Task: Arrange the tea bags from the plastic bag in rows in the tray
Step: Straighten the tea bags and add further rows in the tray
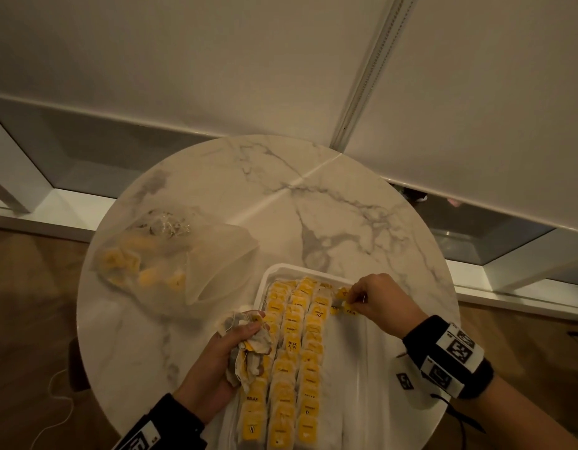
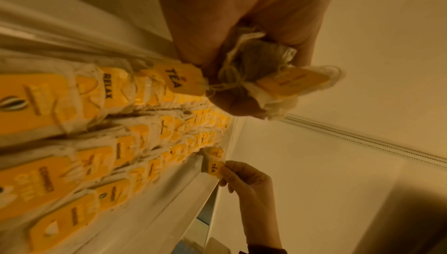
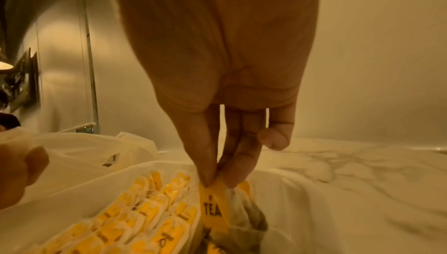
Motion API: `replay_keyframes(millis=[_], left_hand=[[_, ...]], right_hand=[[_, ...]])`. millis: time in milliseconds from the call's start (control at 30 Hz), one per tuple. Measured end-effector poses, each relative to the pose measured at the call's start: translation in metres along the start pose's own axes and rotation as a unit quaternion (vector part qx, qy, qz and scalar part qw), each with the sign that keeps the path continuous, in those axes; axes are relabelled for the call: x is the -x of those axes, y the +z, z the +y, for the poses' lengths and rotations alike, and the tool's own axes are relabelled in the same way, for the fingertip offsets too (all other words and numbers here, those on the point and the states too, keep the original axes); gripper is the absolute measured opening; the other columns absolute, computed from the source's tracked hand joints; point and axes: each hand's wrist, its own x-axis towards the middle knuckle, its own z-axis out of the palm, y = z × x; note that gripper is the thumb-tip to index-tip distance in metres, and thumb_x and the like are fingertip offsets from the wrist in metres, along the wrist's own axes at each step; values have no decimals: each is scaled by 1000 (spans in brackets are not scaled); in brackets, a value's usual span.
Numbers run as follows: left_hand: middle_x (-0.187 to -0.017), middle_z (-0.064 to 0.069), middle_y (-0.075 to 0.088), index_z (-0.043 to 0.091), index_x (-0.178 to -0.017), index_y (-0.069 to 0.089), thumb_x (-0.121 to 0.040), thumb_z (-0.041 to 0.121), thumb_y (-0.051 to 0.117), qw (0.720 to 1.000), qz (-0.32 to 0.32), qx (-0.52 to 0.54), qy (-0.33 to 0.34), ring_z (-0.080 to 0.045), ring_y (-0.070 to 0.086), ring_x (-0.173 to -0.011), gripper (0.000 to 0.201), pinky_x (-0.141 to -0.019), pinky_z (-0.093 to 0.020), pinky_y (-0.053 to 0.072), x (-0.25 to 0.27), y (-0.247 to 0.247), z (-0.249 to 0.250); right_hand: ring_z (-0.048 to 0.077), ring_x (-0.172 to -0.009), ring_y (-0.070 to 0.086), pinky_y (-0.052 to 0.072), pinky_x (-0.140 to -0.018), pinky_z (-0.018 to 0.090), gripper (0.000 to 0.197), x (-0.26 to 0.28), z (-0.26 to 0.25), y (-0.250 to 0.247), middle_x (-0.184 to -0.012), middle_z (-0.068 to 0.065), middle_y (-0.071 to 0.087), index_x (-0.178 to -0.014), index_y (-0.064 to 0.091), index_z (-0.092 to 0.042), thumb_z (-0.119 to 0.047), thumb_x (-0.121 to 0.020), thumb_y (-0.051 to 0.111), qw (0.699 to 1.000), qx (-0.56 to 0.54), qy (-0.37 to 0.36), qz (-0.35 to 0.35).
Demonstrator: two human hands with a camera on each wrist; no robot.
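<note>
So the white rectangular plastic tray (image 1: 352, 368) sat at the near edge of a round white marble-look table (image 1: 216, 177), and it already had three long rows of yellow-tagged tea bags (image 1: 290, 362) packed along its left side, tags overlapping like shingles. The right part of the tray was bare white.

The right hand (image 1: 383, 303) was up at the far end of the tray, thumb and forefinger pinched on the yellow paper tag (image 3: 214, 210) of one tea bag (image 3: 244, 218) (tag read "TEA"), with the bag itself hanging into the tray just right of the third row, next to another bag or two at the head of a fourth row. The other fingers were loosely curled.

The left hand (image 1: 216, 362) was over the tray's left rim, fist closed round a messy bunch of tea bags (image 1: 248, 345), strings and tags sticking out of it.

The clear crumpled plastic bag (image 1: 170, 254) lay on the table to the far left of the tray, well apart from both hands, with some yellow tags visible through it
</note>
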Motion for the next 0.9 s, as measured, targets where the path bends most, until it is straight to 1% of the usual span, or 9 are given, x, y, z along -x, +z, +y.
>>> replay_keyframes(millis=[100, 167, 200, 267, 367, 500, 633, 833, 900], left_hand=[[-78, -15, 64, 7, -101, 68, -75, 18, 69, 1000, -2, -13, -6, -22, 60, -54, 29, -48, -28, 52, 0, -2, 0], [-81, -15, 65, 10, -96, 74, -56, 29, 92, 1000, -17, -25, -7, -24, 60, -61, 48, -53, -31, 53, -2, -5, 0], [-83, -15, 66, 13, -93, 77, -43, 33, 98, 999, -22, -28, -6, -25, 61, -63, 57, -54, -32, 53, -3, -6, -1], [-83, -16, 65, 15, -90, 78, -34, 36, 100, 999, -25, -26, -4, -25, 60, -63, 63, -54, -32, 53, -4, -8, -1], [-81, -18, 62, 14, -89, 77, -34, 35, 100, 999, -29, -16, -3, -25, 59, -57, 64, -50, -30, 53, -4, -8, -1], [-81, -16, 64, 13, -89, 77, -31, 36, 100, 999, -35, -15, 1, -25, 60, -60, 67, -54, -32, 54, -4, -8, -2], [-81, -17, 62, 13, -91, 77, -32, 37, 100, 999, -37, -15, 5, -25, 58, -59, 68, -56, -32, 54, -5, -9, -3], [-78, -16, 59, 14, -90, 77, -32, 35, 101, 1000, -29, 6, 2, -23, 58, -55, 66, -49, -29, 53, -8, -10, -5], [-78, -16, 59, 14, -90, 77, -33, 34, 101, 999, -32, 6, 1, -23, 58, -54, 65, -47, -29, 52, -8, -11, -5]], right_hand=[[2, -66, 51, 39, -60, 9, 14, -2, 1, 1, -78, -12, 60, -91, 78, -16, -10, -86, 67, 1000, 4, -1, -2], [2, -66, 51, 37, -59, 10, 16, -2, 2, -1, -74, -16, 56, -92, 78, -17, -8, -86, 66, 1000, 10, 3, 4], [1, -64, 53, 38, -59, 10, 15, -2, 1, -2, -71, -19, 56, -91, 78, -16, -8, -85, 67, 1000, 0, 3, -1], [-1, -63, 57, 42, -61, 10, 13, -1, 0, -2, -68, -19, 59, -87, 79, -14, -6, -83, 69, 1000, -25, 2, -17], [5, -69, 59, 51, -68, 22, 13, 0, -1, -1, -78, -7, 68, -89, 79, -16, -9, -84, 69, 1000, 4, 9, -11], [-5, -51, 57, 44, -53, 10, 7, 0, -3, -5, -55, -20, 61, -85, 79, -11, -6, -82, 74, 995, -89, 12, -42], [-11, -53, 56, 42, -53, 7, 8, -3, -5, -7, -65, -18, 61, -87, 78, -11, -6, -84, 72, 996, -77, 7, -32], [6, -54, 58, 48, -53, 13, 9, -11, 1, -3, -73, 2, 69, -86, 76, -5, -2, -83, 69, 995, -45, 40, -84], [8, -54, 59, 50, -54, 15, 10, -15, 1, -2, -70, 1, 68, -81, 75, -7, 0, -82, 69, 995, -50, 43, -79]])
